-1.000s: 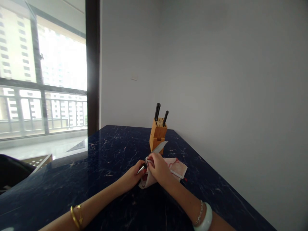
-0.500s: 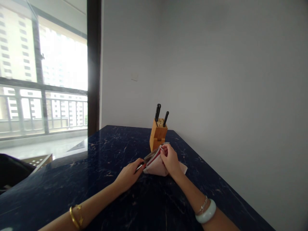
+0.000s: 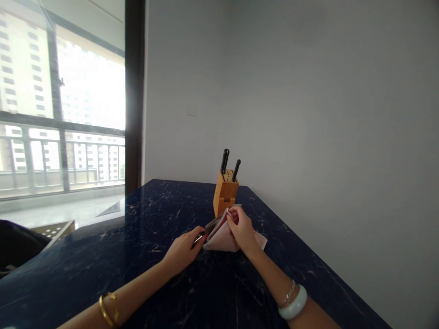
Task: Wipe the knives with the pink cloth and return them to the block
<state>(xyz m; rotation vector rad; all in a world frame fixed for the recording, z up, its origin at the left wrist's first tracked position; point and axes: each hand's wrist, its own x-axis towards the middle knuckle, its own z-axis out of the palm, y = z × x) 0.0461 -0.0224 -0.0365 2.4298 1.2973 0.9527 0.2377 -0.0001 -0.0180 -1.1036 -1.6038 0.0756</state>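
My left hand (image 3: pixel 185 247) is closed around the dark handle of a knife (image 3: pixel 213 224), whose blade points up and away to the right. A pale pink cloth (image 3: pixel 222 237) with a dark red inner side is folded along the blade. My right hand (image 3: pixel 240 227) pinches the cloth near the blade's far end, and its fingers hide part of the blade. Just beyond stands a wooden knife block (image 3: pixel 226 188), upright, with two black-handled knives (image 3: pixel 225 161) in its top slots.
The dark blue marbled table (image 3: pixel 164 201) runs back to a grey wall (image 3: pixel 308 114). A window (image 3: pixel 61 91) with a railing outside is at the left. Beside the table's left edge is a black object (image 3: pixel 18 246) I cannot make out.
The right hand has shifted very slightly left along the blade with the cloth. The left hand keeps its hold on the knife, nearly still.
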